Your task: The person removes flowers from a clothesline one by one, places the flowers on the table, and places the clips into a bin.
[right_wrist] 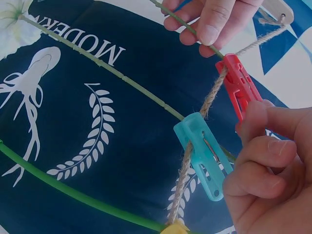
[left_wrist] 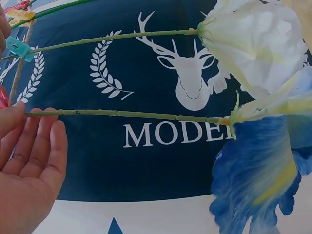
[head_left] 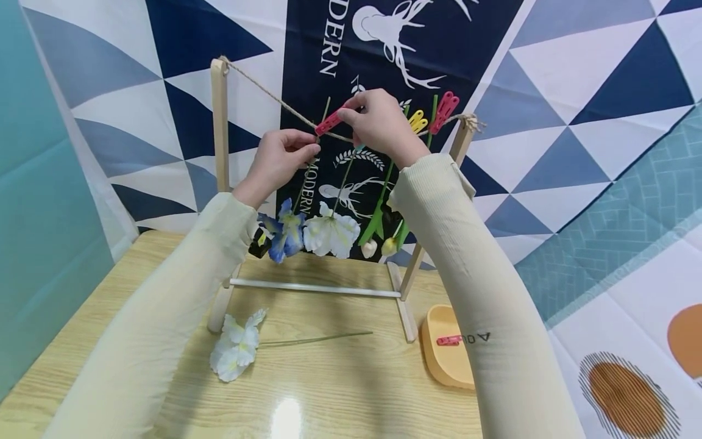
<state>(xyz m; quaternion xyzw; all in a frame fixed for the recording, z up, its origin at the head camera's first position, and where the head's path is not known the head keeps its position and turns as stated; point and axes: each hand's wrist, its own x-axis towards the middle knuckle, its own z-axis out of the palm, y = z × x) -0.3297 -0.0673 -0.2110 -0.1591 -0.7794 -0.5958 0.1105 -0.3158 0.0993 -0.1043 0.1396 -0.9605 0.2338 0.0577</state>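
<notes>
My left hand [head_left: 280,160] pinches the stem of a blue artificial flower [head_left: 286,231] between thumb and fingers; the bloom hangs head down. Its stem [left_wrist: 117,113] reaches the twine [right_wrist: 209,97]. With thumb and fingers my right hand [head_left: 378,125] pinches a red clothespin [right_wrist: 240,83], whose nose is at the twine and the stem. Beside it a teal clothespin [right_wrist: 202,153] clips a white flower [head_left: 331,235] to the twine. Farther right, a yellow clothespin [head_left: 418,122] and another red clothespin [head_left: 445,110] hold green stems with tulip buds [head_left: 389,246].
The twine runs between two wooden posts [head_left: 220,128] joined low down by a white rod [head_left: 312,288]. On the table [head_left: 307,378] lies another white flower [head_left: 237,346]. A yellow-orange tray [head_left: 439,366] with a red clothespin [head_left: 450,340] is partly behind my right sleeve.
</notes>
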